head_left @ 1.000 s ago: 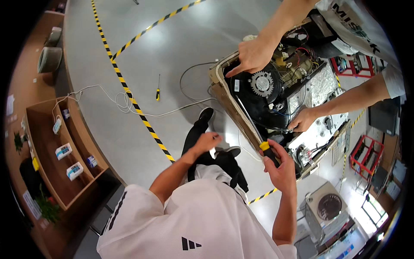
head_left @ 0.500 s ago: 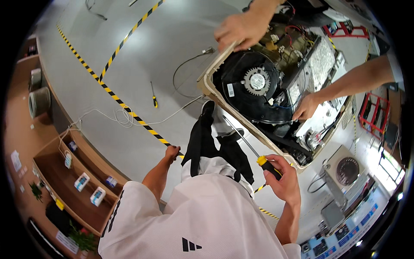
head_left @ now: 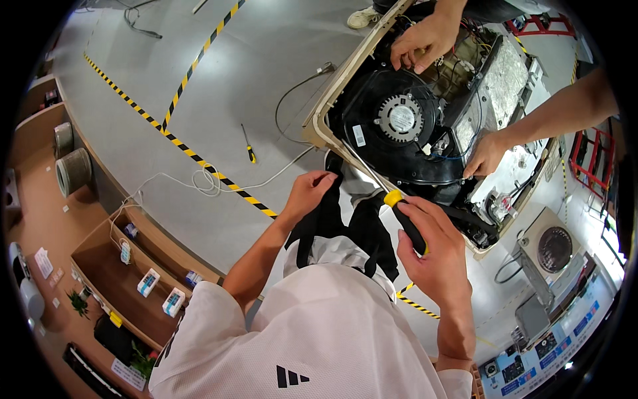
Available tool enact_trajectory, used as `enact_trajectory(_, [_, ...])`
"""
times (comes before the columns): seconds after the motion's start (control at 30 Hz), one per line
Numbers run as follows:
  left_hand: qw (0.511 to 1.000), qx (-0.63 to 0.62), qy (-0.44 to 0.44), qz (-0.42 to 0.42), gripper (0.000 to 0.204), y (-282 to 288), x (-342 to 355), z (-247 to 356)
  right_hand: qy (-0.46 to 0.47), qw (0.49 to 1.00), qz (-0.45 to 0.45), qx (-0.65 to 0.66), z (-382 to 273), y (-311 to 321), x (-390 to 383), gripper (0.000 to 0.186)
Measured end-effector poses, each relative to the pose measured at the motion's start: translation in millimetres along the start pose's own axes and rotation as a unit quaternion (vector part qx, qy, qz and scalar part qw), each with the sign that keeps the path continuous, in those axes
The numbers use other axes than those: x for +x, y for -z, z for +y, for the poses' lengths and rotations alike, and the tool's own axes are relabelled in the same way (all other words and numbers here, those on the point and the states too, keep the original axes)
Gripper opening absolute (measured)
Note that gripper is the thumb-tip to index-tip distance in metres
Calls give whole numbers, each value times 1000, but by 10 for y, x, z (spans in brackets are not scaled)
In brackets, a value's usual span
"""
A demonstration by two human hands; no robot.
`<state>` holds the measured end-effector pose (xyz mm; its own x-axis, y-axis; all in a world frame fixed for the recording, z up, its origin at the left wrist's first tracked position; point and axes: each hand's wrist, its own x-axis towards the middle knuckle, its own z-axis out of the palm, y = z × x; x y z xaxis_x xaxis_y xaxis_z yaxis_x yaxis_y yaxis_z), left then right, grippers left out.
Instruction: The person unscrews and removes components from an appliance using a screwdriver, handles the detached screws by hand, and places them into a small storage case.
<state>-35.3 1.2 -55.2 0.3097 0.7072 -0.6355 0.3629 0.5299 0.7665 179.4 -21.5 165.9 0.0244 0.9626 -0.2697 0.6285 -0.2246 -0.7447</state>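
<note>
My right hand (head_left: 428, 243) grips a screwdriver (head_left: 407, 219) with a yellow-and-black handle, its long shaft pointing up-left to the near edge of the opened appliance (head_left: 316, 123). My left hand (head_left: 312, 189) is closed in front of my legs, beside the appliance's corner; what it holds, if anything, I cannot make out. Inside the appliance are a black round housing (head_left: 362, 153) with a toothed metal hub (head_left: 401, 118), wires and a foil-covered part (head_left: 498, 93). A co-worker's hands (head_left: 425, 43) (head_left: 485, 156) reach into it, one at the upper part, one at the housing's lower right.
A second screwdriver (head_left: 249, 146) and cables (head_left: 206, 186) lie on the floor (head_left: 226, 86) with striped tape (head_left: 186, 149). A wooden tray (head_left: 100, 279) with small boxes is at left. Red racks (head_left: 591, 159) and a metal unit with a round opening (head_left: 545, 233) stand at right.
My left hand has risen toward the appliance. My right hand with the screwdriver has shifted, the shaft reaching the appliance's edge. The co-worker's upper hand has moved right, deeper into the appliance.
</note>
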Motion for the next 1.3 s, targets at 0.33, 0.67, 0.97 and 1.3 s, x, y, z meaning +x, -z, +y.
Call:
enact_trajectory(0.33, [996,-65,-38,-38,23,-20,-49,393,46,996,-31,-66,-121,-163,370,30])
enact_trajectory(0.67, [998,-56,-40,-4,21,16,33,296,105,986,-30,-124,-58,-267,519,35])
enact_trajectory(0.97, [997,-48,-51,-12,21,44,31,456,66,993,3,-94,8,-311,408,32])
enact_trajectory(1.3, [992,14,-122,41,15,77,-21,807,78,991,-6,-104,-55,-285,479,32])
